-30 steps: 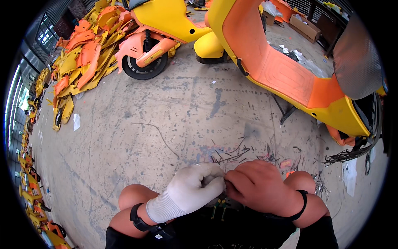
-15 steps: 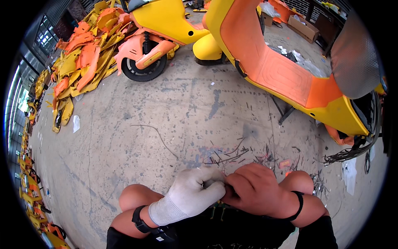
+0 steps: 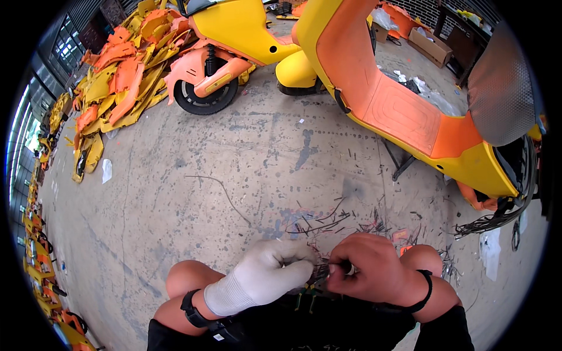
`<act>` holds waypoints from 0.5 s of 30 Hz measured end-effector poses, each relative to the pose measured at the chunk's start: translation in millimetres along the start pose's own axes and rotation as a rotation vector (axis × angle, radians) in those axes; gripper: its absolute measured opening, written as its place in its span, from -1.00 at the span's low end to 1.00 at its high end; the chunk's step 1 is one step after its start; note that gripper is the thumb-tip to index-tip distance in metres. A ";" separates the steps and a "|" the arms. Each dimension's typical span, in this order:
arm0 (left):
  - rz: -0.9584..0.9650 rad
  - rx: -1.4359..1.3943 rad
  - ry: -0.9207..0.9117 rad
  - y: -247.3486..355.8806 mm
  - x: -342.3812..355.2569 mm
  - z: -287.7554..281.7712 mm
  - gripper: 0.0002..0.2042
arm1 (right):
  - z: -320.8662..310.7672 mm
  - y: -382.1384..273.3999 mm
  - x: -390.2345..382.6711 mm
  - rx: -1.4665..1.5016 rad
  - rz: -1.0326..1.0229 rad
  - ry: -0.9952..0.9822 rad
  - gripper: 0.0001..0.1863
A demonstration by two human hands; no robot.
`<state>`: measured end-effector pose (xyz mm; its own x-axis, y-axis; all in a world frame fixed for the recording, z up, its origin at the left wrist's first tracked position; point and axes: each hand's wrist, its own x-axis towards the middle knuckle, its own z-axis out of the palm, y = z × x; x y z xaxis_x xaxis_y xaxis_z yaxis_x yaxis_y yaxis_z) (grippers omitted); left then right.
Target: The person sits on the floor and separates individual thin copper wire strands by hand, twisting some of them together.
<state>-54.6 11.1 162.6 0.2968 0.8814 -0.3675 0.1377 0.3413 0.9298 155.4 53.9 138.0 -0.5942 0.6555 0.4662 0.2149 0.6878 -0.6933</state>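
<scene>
In a white knitted glove, my left hand point(image 3: 272, 270) is closed, thumb against curled fingers, just above my lap. My bare right hand point(image 3: 367, 266) faces it with fingers bent into a pinch and a dark band round the wrist. A narrow gap separates the two hands. Whatever each pinch holds, if anything, is too small or hidden to make out. Dark and reddish wire scraps point(image 3: 319, 225) lie on the floor just beyond my hands, with thin strands also showing through the gap. My knees point(image 3: 190, 279) rise on both sides.
A yellow and orange scooter point(image 3: 404, 111) without all its panels stands at right, loose cables point(image 3: 489, 223) hanging from its front. Behind it is another scooter point(image 3: 234, 35). A heap of yellow and orange panels point(image 3: 126, 76) fills the far left. A cardboard box point(image 3: 430, 47) sits far right.
My hands were touching at the fingertips. They have drawn slightly apart, the left going left and the right going right, so a gap shows between them.
</scene>
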 end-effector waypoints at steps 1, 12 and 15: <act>-0.023 -0.027 -0.016 -0.6 -0.4 -1.9 -0.89 | -2.7 -1.6 0.3 0.026 0.043 -0.032 -0.77; 0.029 0.181 -0.055 10.9 5.2 -4.9 -0.85 | -12.2 -2.9 3.2 0.139 0.281 -0.134 -0.84; 0.082 0.317 -0.071 11.6 8.1 -5.5 -0.84 | -8.8 -2.2 3.4 0.067 0.215 -0.130 -0.85</act>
<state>-55.8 24.1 170.5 0.3823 0.8731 -0.3024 0.3941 0.1419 0.9080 159.7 57.4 145.9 -0.6361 0.7359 0.2320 0.2980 0.5116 -0.8059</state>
